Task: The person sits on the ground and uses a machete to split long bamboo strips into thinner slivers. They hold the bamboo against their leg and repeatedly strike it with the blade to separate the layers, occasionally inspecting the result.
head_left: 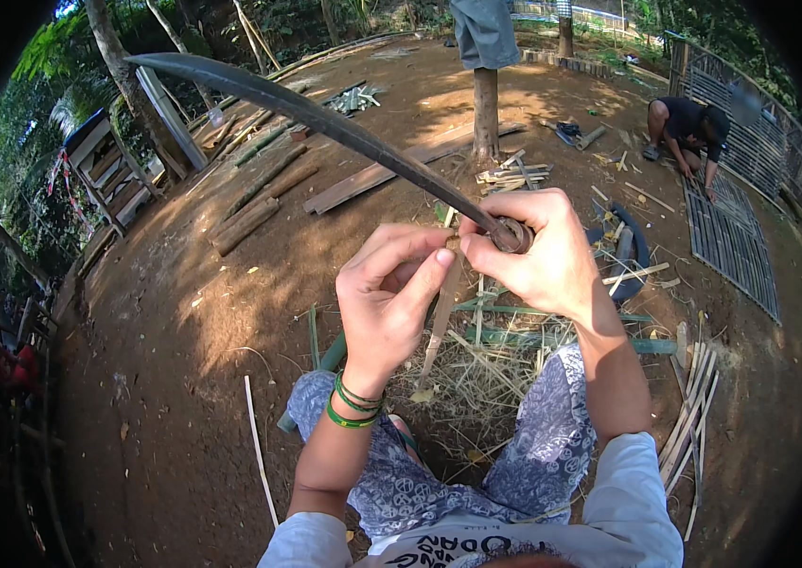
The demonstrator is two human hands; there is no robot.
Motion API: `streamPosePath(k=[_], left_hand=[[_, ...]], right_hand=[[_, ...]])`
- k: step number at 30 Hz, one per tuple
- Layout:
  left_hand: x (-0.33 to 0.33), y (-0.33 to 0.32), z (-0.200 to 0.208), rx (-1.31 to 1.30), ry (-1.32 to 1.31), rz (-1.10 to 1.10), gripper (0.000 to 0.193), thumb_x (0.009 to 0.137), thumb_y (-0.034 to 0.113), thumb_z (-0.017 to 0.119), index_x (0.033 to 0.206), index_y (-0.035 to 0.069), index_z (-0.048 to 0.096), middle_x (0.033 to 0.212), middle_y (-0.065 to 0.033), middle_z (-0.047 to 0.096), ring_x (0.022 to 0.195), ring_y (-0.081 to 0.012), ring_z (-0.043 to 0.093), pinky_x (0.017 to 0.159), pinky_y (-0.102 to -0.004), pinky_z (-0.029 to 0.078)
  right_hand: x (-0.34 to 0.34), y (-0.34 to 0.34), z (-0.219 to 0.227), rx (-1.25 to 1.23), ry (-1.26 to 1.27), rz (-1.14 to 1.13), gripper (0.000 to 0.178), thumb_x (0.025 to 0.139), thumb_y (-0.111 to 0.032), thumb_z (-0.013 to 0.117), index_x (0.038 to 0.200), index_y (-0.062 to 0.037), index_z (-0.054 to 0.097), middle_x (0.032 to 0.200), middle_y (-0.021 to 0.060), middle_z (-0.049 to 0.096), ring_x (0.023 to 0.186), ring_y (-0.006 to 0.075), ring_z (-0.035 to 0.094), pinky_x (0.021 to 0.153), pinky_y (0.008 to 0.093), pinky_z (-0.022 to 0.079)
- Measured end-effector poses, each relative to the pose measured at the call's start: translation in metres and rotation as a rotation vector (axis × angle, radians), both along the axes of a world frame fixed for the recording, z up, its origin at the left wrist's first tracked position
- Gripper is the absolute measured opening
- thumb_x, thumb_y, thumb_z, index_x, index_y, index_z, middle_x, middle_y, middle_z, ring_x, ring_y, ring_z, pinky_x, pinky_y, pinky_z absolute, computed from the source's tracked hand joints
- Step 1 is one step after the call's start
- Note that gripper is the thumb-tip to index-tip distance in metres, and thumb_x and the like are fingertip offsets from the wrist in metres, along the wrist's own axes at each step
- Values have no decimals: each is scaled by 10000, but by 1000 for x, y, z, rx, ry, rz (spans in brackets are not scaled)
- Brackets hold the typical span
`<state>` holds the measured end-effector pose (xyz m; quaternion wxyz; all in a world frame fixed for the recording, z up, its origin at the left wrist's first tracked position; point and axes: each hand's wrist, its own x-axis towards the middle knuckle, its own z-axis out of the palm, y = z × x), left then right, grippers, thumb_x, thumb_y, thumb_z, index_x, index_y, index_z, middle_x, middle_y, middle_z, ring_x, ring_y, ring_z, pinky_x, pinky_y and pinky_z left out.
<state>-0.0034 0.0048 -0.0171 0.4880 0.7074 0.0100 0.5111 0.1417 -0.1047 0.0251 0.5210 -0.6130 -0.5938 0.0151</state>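
Your right hand (538, 251) grips one curved blade (325, 118) by its handle, fingers wrapped tight; your left hand (391, 298) pinches one bamboo strip (440, 317) (thumb against forefinger). Two green bracelets (353, 405) circle your left wrist.

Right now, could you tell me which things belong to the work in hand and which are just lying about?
In hand:
right hand gripping curved blade
left hand pinching bamboo strip

Lying about:
shavings pile
wooden planks
bamboo slats
woven panel
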Motion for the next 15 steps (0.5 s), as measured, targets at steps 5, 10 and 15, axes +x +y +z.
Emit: streamPosePath(k=[5, 10, 15], left_hand=[[0, 19, -8, -136, -5, -137, 204, 887, 1, 716, 1084, -46, 692, 1028, -79, 670, 881, -124, 666, 807, -246, 536], [-4, 44, -2, -331, -26, -12, 221, 903, 3, 688, 1122, -25, 677, 1001, -50, 686, 911, -105, 647, 840, -241, 524], [-10, 48, 7, 119, -37, 227, 259, 880, 40, 712, 1134, -1, 690, 1132, -79, 626, 1000, -122, 615, 882, -267, 516]], right_hand=[[-1, 8, -4, 31, 43, 29, 137, 774, -105, 737, 843, 7, 702, 649, 26, 618, 611, 71, 529, 573, 261, 422], [3, 13, -8, 85, 121, 59, 134, 810, -128, 728, 854, -2, 716, 668, -1, 630, 605, 52, 526, 548, 243, 409], [5, 24, -14, 77, 230, 84, 131, 849, -159, 725, 879, -32, 737, 710, -20, 660, 664, 43, 545, 595, 240, 430]])
